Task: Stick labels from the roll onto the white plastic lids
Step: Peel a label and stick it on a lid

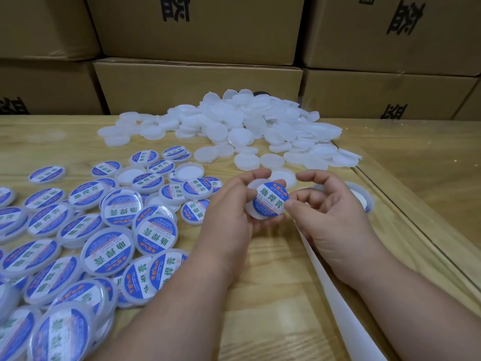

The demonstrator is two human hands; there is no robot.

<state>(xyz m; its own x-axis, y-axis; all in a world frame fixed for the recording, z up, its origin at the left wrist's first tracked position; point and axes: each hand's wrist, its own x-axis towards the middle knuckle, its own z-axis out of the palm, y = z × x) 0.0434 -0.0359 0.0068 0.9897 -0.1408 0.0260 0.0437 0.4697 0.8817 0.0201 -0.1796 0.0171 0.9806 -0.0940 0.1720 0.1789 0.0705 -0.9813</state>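
**A:** Item in hand: one white lid [263, 204], held above the wooden table [273, 295], near centre. State?

**B:** Left hand [229, 220] grips it, fingers curled under and round the rim, thumb over the far edge. A round blue-and-white label [272, 200] lies on its top face. Right hand [328, 214]: thumb tip touches the label's right edge, index finger arched above with a narrow gap; whether the label is pinched or only pressed I cannot tell.

**A:** Step, by your judgement?

**B:** Seating the label. To do it well: centre the disc inside the raised rim, then rub from the middle outward so no bubble or lifted edge remains (the right edge, under the thumb, looks the likeliest place to lift). Keep the left grip on the rim, off the printed face.

**A:** Stock remaining?

**B:** Heap of bare lids [242, 123], far centre, with a few strays just beyond the hands. Labelled lids [104, 230], spread over the near left, some overlapping.

**A:** Label supply?

**B:** A white backing strip [330, 287] runs from under the right hand toward the near right. A pale roll [360, 198] sits just right of that hand, largely hidden; no fresh labels can be made out on it.

**A:** Surroundings?

**B:** Cardboard boxes [197, 84] stacked along the far side.

**A:** Where should it go once done?

**B:** Sensibly, the left spread, label up.
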